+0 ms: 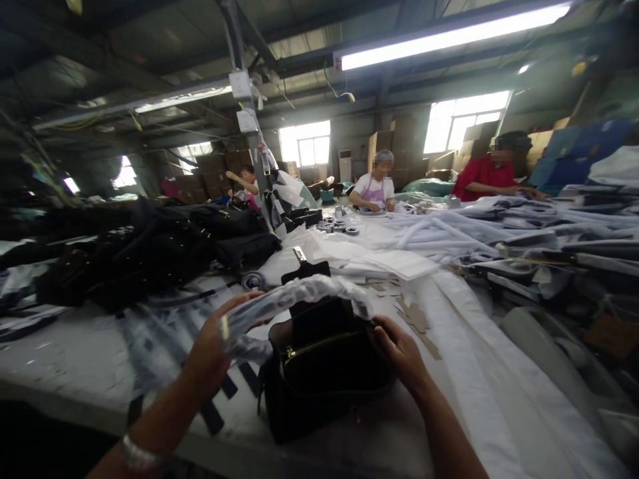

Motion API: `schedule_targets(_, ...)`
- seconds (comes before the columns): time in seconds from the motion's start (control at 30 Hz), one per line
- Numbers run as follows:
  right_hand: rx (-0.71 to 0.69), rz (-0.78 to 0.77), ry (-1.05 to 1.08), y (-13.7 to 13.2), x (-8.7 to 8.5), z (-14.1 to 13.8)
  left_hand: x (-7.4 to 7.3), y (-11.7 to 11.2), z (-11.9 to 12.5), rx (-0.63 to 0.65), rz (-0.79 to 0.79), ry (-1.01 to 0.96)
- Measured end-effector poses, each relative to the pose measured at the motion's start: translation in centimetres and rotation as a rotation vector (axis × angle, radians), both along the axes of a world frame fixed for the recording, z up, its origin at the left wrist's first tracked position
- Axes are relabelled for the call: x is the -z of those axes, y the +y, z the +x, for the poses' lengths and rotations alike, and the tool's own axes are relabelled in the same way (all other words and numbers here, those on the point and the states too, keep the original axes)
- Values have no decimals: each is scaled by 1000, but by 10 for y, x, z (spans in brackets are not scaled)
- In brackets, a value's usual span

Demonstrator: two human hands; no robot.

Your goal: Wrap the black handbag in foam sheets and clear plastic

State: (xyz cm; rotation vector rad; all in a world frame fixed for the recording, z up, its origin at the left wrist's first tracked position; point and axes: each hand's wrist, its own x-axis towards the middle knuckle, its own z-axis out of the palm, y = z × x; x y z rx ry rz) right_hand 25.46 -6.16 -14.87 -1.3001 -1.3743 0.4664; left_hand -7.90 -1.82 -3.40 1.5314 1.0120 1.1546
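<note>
A black handbag stands at the table's front edge with its top open and a gold zipper along the opening. Its raised flap carries a metal clasp. Clear plastic wraps the bag's handle, which arches over the opening. My left hand is closed around the left part of this handle; some fingers are hidden behind it. At the bag's upper right corner, my right hand pinches the rim close to the handle's right end, its fingertips partly out of sight.
Black bags are heaped on the left, with plastic-wrapped straps before them. White sheets and brown card scraps lie beyond the handbag. White wrapped pieces are piled at right. Several people work across the table.
</note>
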Motion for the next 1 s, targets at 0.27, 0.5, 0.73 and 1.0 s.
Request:
schedule_targets(0.27, 70, -30, -40, -3, 5, -6, 125, -71, 24, -202, 53, 214)
schedule_targets(0.5, 262, -64, -74, -34, -14, -17, 111, -45, 38, -359, -15, 268)
schedule_targets(0.73, 529, -417, -310, -68, -45, 20, 87, -16, 44, -21, -253, 93)
schedule_targets(1.0, 568, -125, -576, -95, -32, 41, 78, 7, 30, -92, 281, 530)
